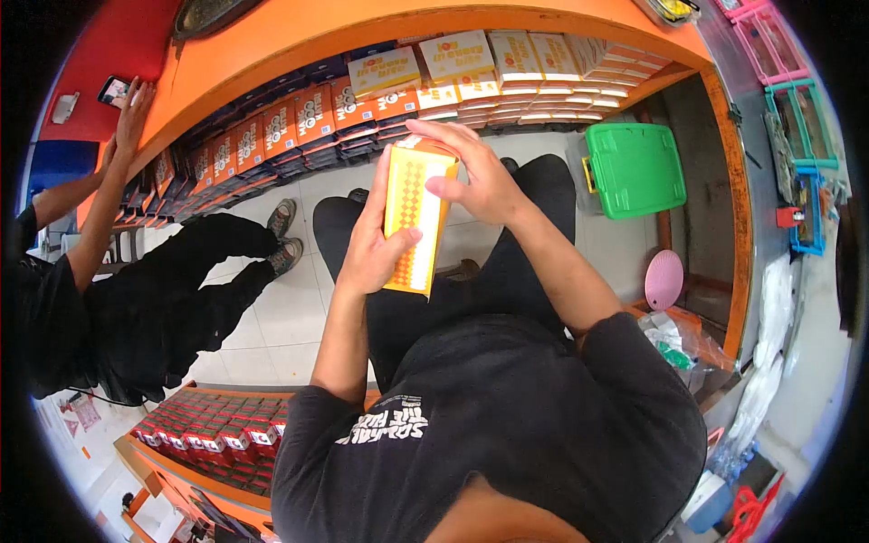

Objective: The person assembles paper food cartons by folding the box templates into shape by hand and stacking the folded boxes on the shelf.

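A long yellow box [415, 213] with an orange and white checked pattern is held between both hands above my lap. My left hand [373, 240] grips its left side, the thumb lying across the front near the lower end. Around the top right part is my right hand [475, 176], with its thumb on the front face and its fingers over the upper end. The box stands lengthwise, tilted slightly. Its back is hidden from view.
Stacked orange and black boxes [303, 122] and yellow-white boxes [457, 59] fill the shelf ahead. A co-worker's hands [131, 113] rest at the orange table's left. A green-lidded bin [636, 170] stands right. Red boxes [217, 425] lie lower left.
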A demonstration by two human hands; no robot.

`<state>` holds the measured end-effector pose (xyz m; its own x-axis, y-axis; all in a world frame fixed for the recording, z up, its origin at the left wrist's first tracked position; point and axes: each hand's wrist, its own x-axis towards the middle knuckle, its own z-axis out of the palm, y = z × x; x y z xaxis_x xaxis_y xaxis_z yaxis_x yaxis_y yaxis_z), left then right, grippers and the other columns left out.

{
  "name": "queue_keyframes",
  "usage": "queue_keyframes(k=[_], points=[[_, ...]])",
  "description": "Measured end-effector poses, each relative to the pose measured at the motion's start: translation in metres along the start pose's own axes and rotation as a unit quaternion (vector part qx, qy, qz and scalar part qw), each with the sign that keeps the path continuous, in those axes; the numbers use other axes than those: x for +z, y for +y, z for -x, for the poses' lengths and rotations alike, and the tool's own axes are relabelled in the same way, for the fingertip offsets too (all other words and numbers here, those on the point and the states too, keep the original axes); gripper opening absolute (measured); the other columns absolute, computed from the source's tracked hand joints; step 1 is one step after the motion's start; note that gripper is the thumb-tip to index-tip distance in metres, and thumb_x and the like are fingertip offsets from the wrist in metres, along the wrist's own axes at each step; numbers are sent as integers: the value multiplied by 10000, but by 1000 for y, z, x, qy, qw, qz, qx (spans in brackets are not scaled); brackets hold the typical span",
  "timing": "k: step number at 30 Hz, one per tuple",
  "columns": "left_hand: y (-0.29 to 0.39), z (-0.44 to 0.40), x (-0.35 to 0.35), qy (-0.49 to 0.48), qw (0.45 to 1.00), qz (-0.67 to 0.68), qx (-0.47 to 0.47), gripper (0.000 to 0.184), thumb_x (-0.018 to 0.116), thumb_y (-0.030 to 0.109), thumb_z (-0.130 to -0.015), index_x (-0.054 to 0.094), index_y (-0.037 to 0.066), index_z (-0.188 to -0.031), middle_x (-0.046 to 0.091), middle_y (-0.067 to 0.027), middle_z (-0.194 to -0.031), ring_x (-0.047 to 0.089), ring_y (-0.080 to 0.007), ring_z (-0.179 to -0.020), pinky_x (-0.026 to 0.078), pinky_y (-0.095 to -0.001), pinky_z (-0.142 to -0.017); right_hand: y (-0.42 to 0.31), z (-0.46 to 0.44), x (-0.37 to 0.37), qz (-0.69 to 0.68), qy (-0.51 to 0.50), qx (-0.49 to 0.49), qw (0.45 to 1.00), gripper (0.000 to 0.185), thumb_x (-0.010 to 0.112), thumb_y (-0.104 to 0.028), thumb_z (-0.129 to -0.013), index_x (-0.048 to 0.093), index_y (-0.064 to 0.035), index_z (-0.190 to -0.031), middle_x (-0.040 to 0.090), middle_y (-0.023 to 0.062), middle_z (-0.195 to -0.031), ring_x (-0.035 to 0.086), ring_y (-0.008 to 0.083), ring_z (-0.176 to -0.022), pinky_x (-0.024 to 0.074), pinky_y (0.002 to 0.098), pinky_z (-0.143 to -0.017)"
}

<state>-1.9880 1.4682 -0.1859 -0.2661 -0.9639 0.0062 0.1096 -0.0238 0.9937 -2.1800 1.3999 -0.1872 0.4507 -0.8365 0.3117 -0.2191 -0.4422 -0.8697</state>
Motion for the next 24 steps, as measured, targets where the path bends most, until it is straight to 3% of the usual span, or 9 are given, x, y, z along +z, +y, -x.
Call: queue_keyframes(k=[4,7,9,12,14,16,22,23,24], points=[[1,1,8,-9,999,-36,-36,971,674,106,-750,113,65,-1542,369,-181,-1466,424,-224,-1310,353,-333,-1070,22,15,24,-121,57,94,987,547,550,-308,-894,511,32,-1321,599,194,-1255,602,256,-1129,452,348,-965],[5,7,20,-22,994,-102,-45,972,736,136,-785,123,56,-1535,400,-160,-1435,441,-210,-1284,365,-333,-1060,23,31,32,-71,57,187,978,496,500,-286,-931,533,40,-1303,647,191,-1182,625,217,-1077,464,323,-943],[-10,11,24,-30,994,-10,-108,966,755,158,-802,129,44,-1529,413,-147,-1419,439,-202,-1279,366,-335,-1058,31,41,34,11,50,180,982,474,476,-266,-941,542,45,-1293,665,193,-1153,640,192,-1029,473,301,-926],[-22,21,34,-42,968,140,-202,931,742,106,-824,131,24,-1521,406,-139,-1419,396,-215,-1316,336,-353,-1081,36,60,34,-109,50,166,979,434,463,-235,-941,578,38,-1259,666,199,-1146,644,192,-1012,481,308,-911],[-34,25,39,-24,958,135,-252,985,757,74,-797,101,51,-1531,383,-137,-1439,381,-228,-1332,316,-356,-1097,45,75,36,-139,41,220,965,389,447,-201,-944,625,24,-1208,680,175,-1109,646,193,-990,487,308,-897],[-36,25,39,-81,958,139,-235,1034,774,69,-772,78,71,-1537,367,-133,-1454,365,-228,-1347,307,-357,-1105,45,85,34,-176,49,264,947,376,439,-193,-946,650,12,-1181,690,162,-1074,648,193,-971,490,305,-890],[-54,8,29,-187,913,211,-296,1120,800,71,-715,51,114,-1547,310,-126,-1513,294,-229,-1406,244,-371,-1144,52,98,3,-176,-56,272,944,507,407,-209,-964,399,-21,-1434,561,206,-1292,557,221,-1146,437,339,-980],[-63,5,29,-200,905,227,-299,1133,811,92,-706,55,117,-1548,301,-128,-1520,290,-231,-1409,233,-372,-1148,67,107,-4,-183,-100,194,959,585,449,-263,-991,260,-30,-1494,505,204,-1345,504,226,-1212,405,352,-1020],[-71,1,31,-211,896,243,-306,1146,823,112,-696,59,120,-1549,293,-130,-1526,286,-234,-1413,222,-373,-1153,73,112,-14,-167,-116,187,961,590,470,-275,-992,269,-29,-1490,520,197,-1321,509,221,-1202,409,351,-1017]])
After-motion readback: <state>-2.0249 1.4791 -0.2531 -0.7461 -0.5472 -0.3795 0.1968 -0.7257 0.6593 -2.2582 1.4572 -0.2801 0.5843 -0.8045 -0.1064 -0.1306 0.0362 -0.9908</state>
